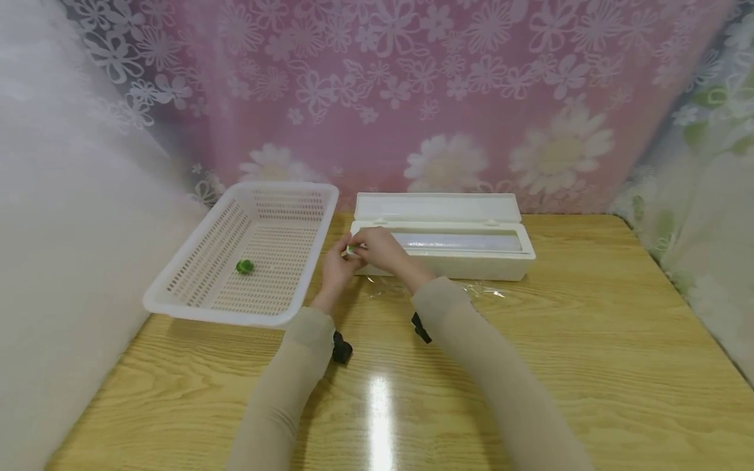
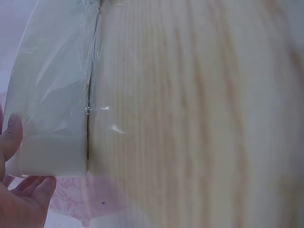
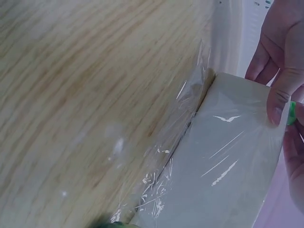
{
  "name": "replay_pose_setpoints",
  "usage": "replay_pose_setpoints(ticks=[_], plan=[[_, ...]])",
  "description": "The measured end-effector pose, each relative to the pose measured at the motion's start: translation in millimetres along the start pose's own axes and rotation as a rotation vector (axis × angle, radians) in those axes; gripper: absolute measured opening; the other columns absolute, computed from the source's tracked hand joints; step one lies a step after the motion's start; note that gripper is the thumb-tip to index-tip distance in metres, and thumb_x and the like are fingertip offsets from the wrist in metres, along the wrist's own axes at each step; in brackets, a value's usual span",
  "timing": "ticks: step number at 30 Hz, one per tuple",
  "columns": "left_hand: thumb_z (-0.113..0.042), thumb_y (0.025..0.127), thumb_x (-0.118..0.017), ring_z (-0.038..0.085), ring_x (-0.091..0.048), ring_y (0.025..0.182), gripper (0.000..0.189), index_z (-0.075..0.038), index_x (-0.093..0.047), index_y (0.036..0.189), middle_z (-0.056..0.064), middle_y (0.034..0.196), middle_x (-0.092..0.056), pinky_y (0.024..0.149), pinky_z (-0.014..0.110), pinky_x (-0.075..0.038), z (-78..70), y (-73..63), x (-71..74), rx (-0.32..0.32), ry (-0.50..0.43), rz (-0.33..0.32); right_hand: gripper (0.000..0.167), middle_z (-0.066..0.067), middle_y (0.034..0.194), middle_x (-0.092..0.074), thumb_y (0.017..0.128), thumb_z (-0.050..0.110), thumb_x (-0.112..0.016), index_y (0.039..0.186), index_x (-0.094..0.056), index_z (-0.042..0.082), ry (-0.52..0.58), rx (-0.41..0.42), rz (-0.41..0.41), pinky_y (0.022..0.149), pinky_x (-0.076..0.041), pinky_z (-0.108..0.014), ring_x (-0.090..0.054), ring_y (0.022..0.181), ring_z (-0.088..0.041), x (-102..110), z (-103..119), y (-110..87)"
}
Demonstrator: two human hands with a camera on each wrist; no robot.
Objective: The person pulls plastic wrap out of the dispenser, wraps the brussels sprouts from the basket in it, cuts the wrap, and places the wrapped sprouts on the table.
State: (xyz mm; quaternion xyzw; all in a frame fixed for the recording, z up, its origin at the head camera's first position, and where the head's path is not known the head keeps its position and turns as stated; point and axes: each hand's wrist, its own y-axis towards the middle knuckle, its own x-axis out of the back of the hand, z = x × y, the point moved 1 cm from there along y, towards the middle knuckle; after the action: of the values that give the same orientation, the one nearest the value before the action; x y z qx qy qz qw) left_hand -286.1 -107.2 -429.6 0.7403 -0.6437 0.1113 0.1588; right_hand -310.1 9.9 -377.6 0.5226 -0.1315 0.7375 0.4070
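Note:
A long white cling film dispenser (image 1: 448,265) sits on the table with its lid (image 1: 436,207) raised and a roll of film inside. My left hand (image 1: 338,271) grips its left end, thumb on the front face and fingers against the end. At that same corner my right hand (image 1: 379,247) pinches a small green slider (image 3: 292,113), mostly covered by the fingers. Clear cling film (image 3: 223,156) drapes down the front face onto the table. A dark green thing (image 3: 116,224) shows at the bottom edge of the right wrist view, its kind unclear.
To the left stands a white plastic basket (image 1: 154,301) with a small green vegetable (image 1: 244,267) in it. The wooden table (image 1: 618,340) extends to the right and front. A pink flowered curtain (image 1: 377,124) hangs behind.

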Motion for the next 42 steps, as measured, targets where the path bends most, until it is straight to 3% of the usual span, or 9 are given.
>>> replay_pose_setpoints(ticks=[6,16,25,34,42], plan=[[-0.008,0.075,-0.07,0.03,-0.054,0.1,0.065,-0.008,-0.04,0.133,0.015,0.126,-0.045,0.076,0.029,-0.049,-0.2,-0.3,-1.7,0.01,-0.028,0.009,0.017,-0.006,0.096,-0.064,0.087,0.008,-0.055,0.1,-0.067,0.004,-0.052,0.023,-0.019,0.079,-0.045,-0.026,-0.058,0.091,-0.018,-2.7,0.0,-0.3],[-0.011,0.075,-0.071,0.029,-0.056,0.098,0.066,-0.006,-0.04,0.132,0.017,0.124,-0.047,0.075,0.029,-0.049,-0.1,0.0,-2.6,-0.033,0.056,-0.015,0.016,-0.006,0.093,-0.065,0.087,0.006,-0.054,0.096,-0.068,0.004,-0.089,0.05,-0.028,0.078,-0.046,-0.026,-0.059,0.087,-0.019,-2.0,-2.1,-0.5],[-0.018,0.074,-0.072,0.021,-0.06,0.08,0.062,-0.01,-0.046,0.129,0.014,0.123,-0.05,0.066,0.027,-0.049,-0.2,1.4,-1.4,-0.056,0.172,-0.032,0.015,-0.004,0.091,-0.065,0.088,0.009,-0.055,0.094,-0.069,0.006,-0.098,0.054,-0.02,0.078,-0.046,-0.026,-0.059,0.085,-0.017,-0.6,-5.5,-0.7],[-0.024,0.073,-0.073,0.011,-0.042,0.053,0.062,-0.012,-0.047,0.128,0.009,0.124,-0.05,0.051,0.02,-0.036,0.6,3.6,-0.7,-0.071,0.195,-0.03,0.015,-0.006,0.088,-0.065,0.087,0.008,-0.056,0.094,-0.069,0.004,-0.06,0.056,-0.012,0.07,-0.047,-0.025,-0.059,0.077,-0.017,1.7,-7.4,-0.8],[-0.025,0.072,-0.074,0.004,-0.029,0.04,0.063,-0.01,-0.048,0.128,0.01,0.12,-0.053,0.042,0.018,-0.03,0.7,6.6,-1.6,-0.083,0.204,-0.029,0.016,-0.008,0.093,-0.065,0.087,0.005,-0.054,0.096,-0.068,0.003,-0.089,0.036,0.033,0.078,-0.047,-0.028,-0.06,0.086,-0.02,8.3,-7.6,-1.5]])
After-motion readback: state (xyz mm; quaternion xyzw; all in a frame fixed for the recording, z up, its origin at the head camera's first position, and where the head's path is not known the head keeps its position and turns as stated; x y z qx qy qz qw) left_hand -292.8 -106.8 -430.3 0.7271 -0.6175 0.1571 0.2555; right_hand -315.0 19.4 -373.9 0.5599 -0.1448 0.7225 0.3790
